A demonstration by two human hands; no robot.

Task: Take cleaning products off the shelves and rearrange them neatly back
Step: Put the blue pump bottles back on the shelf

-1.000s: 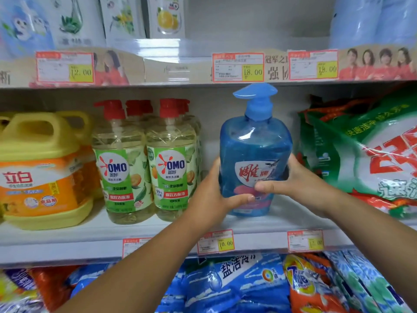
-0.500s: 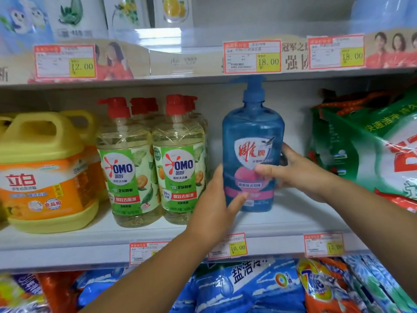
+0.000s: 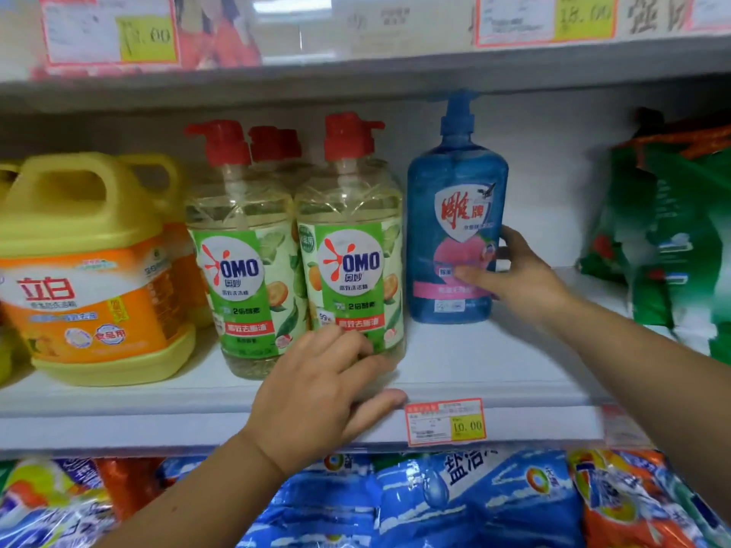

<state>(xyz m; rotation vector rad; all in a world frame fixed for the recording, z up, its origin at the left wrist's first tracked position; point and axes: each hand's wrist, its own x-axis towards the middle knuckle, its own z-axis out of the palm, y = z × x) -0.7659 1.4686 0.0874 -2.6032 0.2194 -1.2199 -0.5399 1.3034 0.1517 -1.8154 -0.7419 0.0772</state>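
Observation:
A blue pump bottle (image 3: 455, 215) with a red-and-white label stands upright on the white shelf (image 3: 494, 373), well back from the edge. My right hand (image 3: 518, 274) grips its right side, thumb across the pink lower label. To its left stand clear OMO dish-soap bottles with red pumps; my left hand (image 3: 324, 393) is at the base of the nearer right OMO bottle (image 3: 350, 247), fingers curled on its lower front and thumb on the shelf edge. A second OMO bottle (image 3: 241, 247) stands beside it, with more behind.
A yellow and orange jug (image 3: 91, 267) stands at the far left of the shelf. Green detergent bags (image 3: 672, 239) lie at the right. Blue and orange bags (image 3: 455, 504) fill the shelf below. Price tags (image 3: 445, 423) hang on the shelf edges.
My left hand let go of the blue bottle and moved left and down to the right OMO bottle's base. The blue bottle now stands farther back, held by my right hand alone.

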